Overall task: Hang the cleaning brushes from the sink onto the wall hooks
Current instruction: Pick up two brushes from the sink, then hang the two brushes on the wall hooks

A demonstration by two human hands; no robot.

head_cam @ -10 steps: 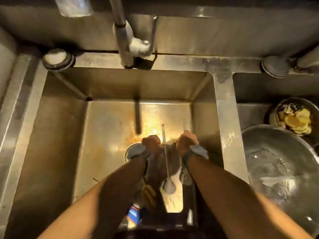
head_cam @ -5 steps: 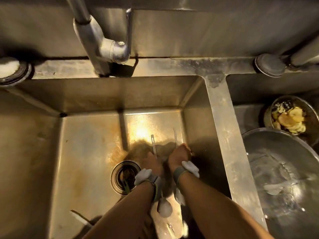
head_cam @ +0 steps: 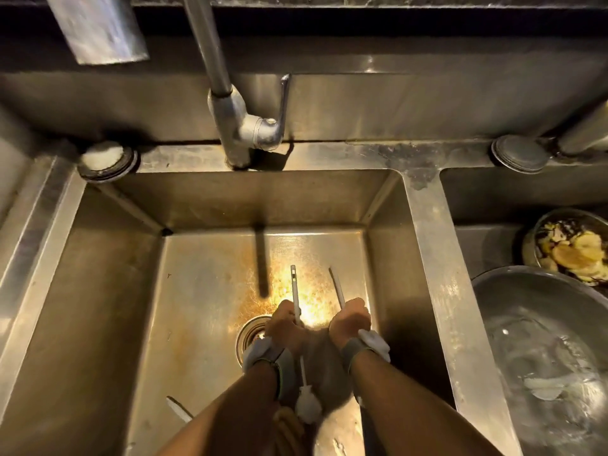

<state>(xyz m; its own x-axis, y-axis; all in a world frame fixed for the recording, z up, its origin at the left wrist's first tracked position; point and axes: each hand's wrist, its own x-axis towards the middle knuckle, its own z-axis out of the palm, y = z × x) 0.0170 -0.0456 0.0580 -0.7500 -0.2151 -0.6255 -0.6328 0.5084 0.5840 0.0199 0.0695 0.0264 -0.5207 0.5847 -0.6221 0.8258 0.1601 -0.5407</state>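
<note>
You've got one brush per fist, down in the sink (head_cam: 98,291): left hand (head_cam: 285,324) wrapped round the left brush (head_cam: 295,291), right hand (head_cam: 350,320) round the right brush (head_cam: 337,284). Pickup looks done; next, lift them toward the hooks (none in view).

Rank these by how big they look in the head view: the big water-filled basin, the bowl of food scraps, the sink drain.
1. Water-filled basin, clearly largest though cut off by the frame edge.
2. Bowl of food scraps, also partly cut off.
3. Sink drain, half hidden by the left hand; it sits deeper, so this gap is unsure.
</note>
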